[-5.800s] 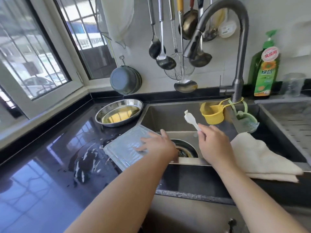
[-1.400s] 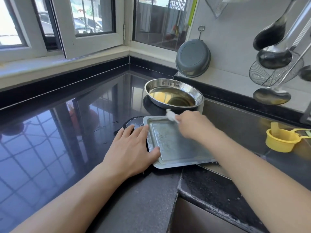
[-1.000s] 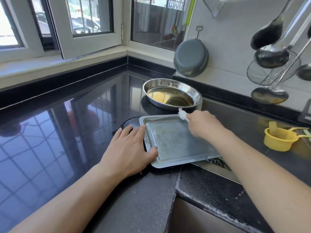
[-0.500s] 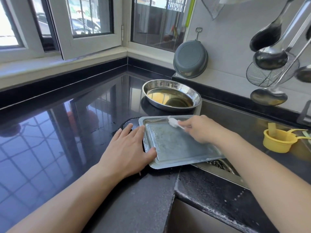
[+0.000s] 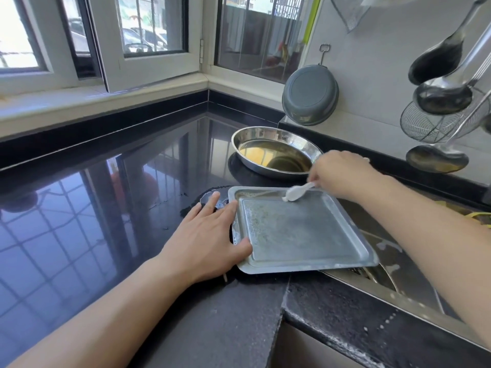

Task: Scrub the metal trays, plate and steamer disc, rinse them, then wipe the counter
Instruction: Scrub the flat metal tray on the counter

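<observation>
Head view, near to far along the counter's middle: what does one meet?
Left hand → rectangular metal tray → white brush in the right hand → round metal plate → grey pan hanging on the wall.

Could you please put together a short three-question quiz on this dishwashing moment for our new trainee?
1. True or false: the square metal tray lies wholly inside the sink.
2. What does the right hand hold? A) a sponge B) a small white brush C) a ladle
3. Fill in: the left hand lies flat on the black ______, its thumb against the tray's rim.

Key
1. False: it lies on the counter, one corner jutting over the sink.
2. B: the small white brush touches the tray's far edge, near the round steel dish.
3. counter
</observation>
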